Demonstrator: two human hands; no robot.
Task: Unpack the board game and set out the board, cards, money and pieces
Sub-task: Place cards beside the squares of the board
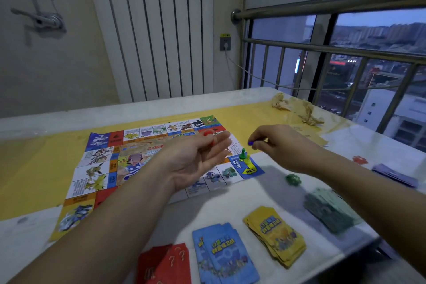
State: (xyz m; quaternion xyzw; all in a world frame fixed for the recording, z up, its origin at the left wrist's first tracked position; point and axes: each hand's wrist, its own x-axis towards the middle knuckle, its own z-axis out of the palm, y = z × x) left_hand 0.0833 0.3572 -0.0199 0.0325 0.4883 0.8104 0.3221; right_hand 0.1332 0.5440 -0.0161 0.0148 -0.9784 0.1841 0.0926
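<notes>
Right hand [276, 145] pinches the blue pawn [250, 143] just beside the start square [253, 170] — nearer it than the flat, slack left hand [198, 159]

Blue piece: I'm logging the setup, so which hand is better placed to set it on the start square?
Probably the right hand: it pinches the blue piece close beside the green pawn on the start square. The left hand lies open, carrying a red piece.
</notes>
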